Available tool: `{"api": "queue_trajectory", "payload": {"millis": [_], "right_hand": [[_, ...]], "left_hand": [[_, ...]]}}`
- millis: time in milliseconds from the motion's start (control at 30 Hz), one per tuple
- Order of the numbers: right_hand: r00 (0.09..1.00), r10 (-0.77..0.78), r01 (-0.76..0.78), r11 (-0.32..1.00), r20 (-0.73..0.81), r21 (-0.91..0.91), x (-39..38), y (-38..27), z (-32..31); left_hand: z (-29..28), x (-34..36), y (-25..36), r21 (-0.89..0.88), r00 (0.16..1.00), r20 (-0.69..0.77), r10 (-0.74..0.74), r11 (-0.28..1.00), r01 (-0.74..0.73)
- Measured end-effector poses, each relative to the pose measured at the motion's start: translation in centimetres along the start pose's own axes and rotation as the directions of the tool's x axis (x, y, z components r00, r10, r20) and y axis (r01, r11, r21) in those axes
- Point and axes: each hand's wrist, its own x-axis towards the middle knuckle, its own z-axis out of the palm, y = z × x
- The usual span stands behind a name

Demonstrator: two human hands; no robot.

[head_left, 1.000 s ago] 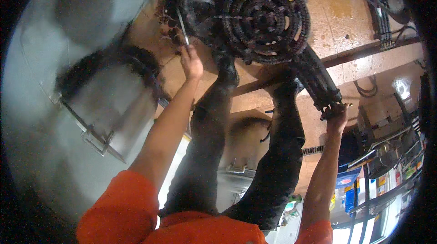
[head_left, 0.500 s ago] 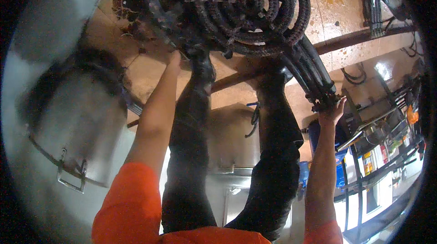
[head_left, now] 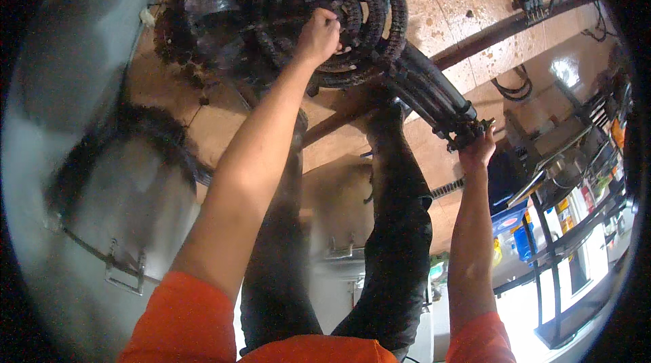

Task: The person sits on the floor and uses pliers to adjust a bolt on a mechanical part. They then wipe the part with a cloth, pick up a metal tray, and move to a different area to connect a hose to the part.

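A round, dark, encrusted gas burner (head_left: 369, 24) with concentric rings is low over the tiled floor, ahead of my legs. My left hand (head_left: 319, 37) is closed above its rings, fingers curled in; whatever they may hold is too small to make out. From the burner, several dark pipes (head_left: 434, 82) run toward the near right and end in a cluster of valves (head_left: 464, 134). My right hand (head_left: 479, 151) grips this valve end, its thumb up along the side and its other fingers partly hidden. Left of the rings is another sooty, dark metal part (head_left: 210, 17).
A large steel pot (head_left: 129, 207) with a side handle stands at the left, another steel vessel (head_left: 336, 207) behind my legs. A dark bar (head_left: 515, 31) crosses beneath the burner. Black hose (head_left: 513, 85) lies on the floor at right, near a metal rack (head_left: 549, 254) and a blue container (head_left: 508, 217).
My left hand has come from beside the burner's lower left edge to above its rings and closed. My right hand stays at the valves. The view has shifted, moving the burner left.
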Motion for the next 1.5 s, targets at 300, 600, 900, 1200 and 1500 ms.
{"api": "queue_trajectory", "payload": {"millis": [300, 600, 900, 1200, 1500], "right_hand": [[0.995, -0.073, 0.07, 0.997, -0.065, -0.035, -0.5, 0.2, 0.9], [0.976, -0.066, 0.046, 0.994, -0.206, -0.102, -1.4, 0.4, 2.4], [0.981, -0.021, 0.003, 0.996, -0.194, -0.094, -1.2, 1.3, 1.6], [0.972, 0.131, -0.115, 0.989, -0.196, 0.09, -6.0, 6.1, 3.6], [0.968, 0.073, -0.049, 0.993, -0.238, 0.109, -0.9, 9.7, 9.9]], "left_hand": [[-1.5, 2.1, 0.3, -0.466, 0.952, 0.277, -0.133, 0.848, 0.254], [-0.5, 1.9, 1.6, -0.132, 0.907, 0.384, -0.176, 0.961, 0.243], [0.4, 2.7, 3.6, -0.05, 0.915, 0.366, -0.17, 0.978, 0.202], [-2.8, 0.0, 7.6, -0.001, 0.954, 0.246, -0.171, 0.984, 0.177], [-7.7, 4.3, 7.1, 0.166, 0.978, 0.092, -0.185, 0.972, 0.168]]}}
